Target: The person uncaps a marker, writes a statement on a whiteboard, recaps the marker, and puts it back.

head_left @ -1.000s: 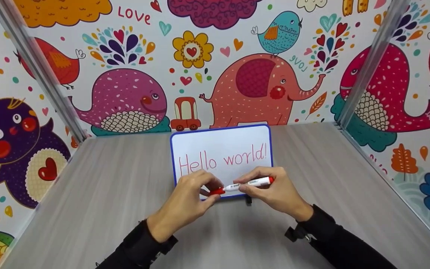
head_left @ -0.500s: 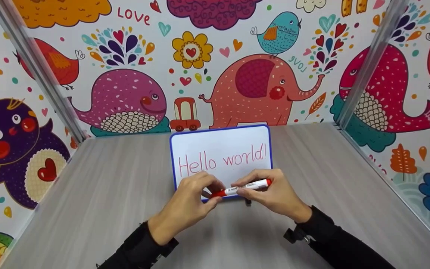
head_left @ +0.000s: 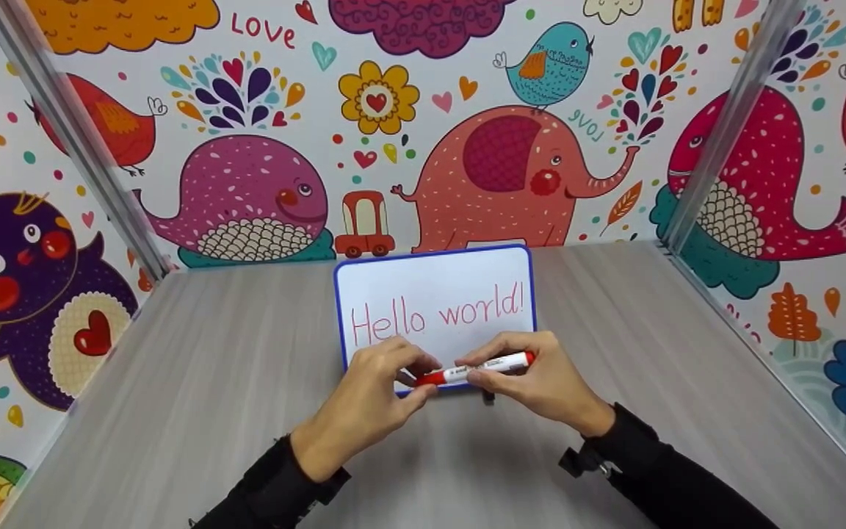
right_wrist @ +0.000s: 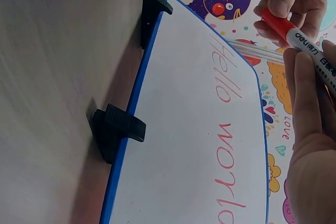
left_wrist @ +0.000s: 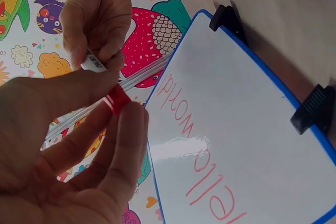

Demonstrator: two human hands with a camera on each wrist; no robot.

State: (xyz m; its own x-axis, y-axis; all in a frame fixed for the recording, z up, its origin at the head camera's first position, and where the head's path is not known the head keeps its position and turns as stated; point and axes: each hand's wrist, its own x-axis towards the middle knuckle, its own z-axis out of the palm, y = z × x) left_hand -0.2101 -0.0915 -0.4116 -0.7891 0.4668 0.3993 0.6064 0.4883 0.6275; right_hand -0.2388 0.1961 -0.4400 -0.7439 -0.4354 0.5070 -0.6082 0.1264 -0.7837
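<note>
My right hand [head_left: 540,375] grips the white barrel of a marker [head_left: 507,363] with a red end plug. The thumb and fingers of my left hand [head_left: 368,389] pinch its red cap [head_left: 430,378]. In the right wrist view the cap [right_wrist: 278,23] sits against the marker's printed barrel [right_wrist: 310,48], with no tip showing. Behind both hands stands a small whiteboard [head_left: 438,279] with a blue frame, leaning back, with "Hello world!" written on it in red. The left wrist view shows the red cap [left_wrist: 118,98] between thumb and fingertips.
Black clip feet [right_wrist: 118,124] hold the whiteboard's lower edge on the grey wood-grain table [head_left: 247,353]. Walls printed with cartoon animals [head_left: 496,176] enclose the back and sides, with metal posts [head_left: 81,139] at the corners. Black straps and sleeves [head_left: 636,448] cover the wrists.
The marker has moved left into the red cap; its bare white tip end, visible a second ago, is now covered. My right hand shifted slightly left; the left hand barely moved.
</note>
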